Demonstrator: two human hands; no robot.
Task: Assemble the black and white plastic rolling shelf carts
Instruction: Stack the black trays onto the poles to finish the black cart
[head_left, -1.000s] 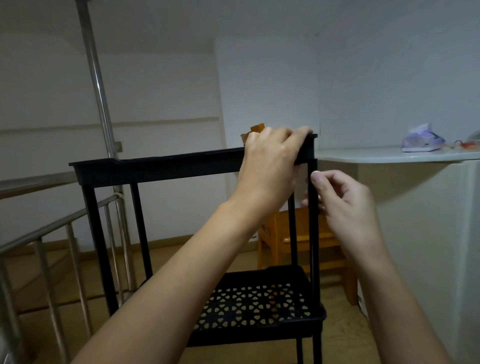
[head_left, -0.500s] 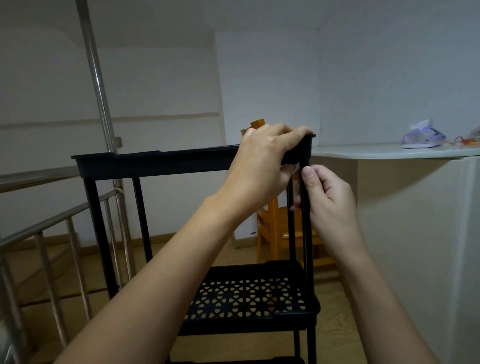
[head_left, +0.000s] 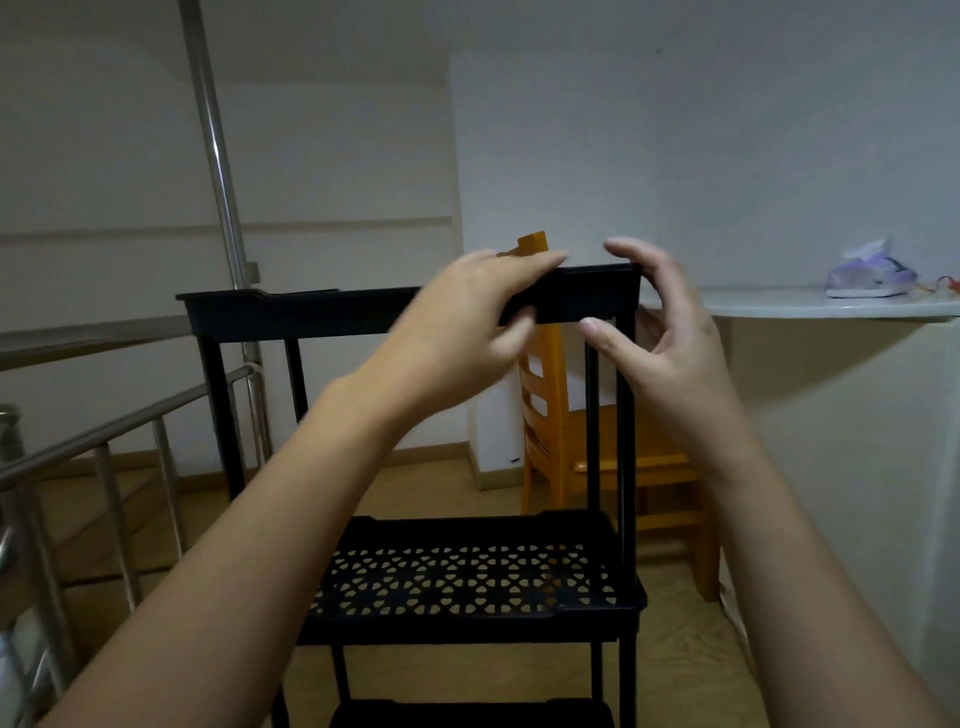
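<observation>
Black cart (head_left: 467, 571) upright on floor; perforated shelves, thin vertical posts.

Black plastic shelf cart (head_left: 415, 312), its lower tray (head_left: 467, 577) pierced with heart-shaped holes; orange-brown wooden slatted chair (head_left: 545, 415); silver metal railing (head_left: 130, 415).

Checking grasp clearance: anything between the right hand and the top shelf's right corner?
Nothing visible. The right hand is open beside the right corner of the top shelf, bare gap between. The left hand grips the shelf's rim further left, out of the way. The wooden chair stands behind it.
</observation>
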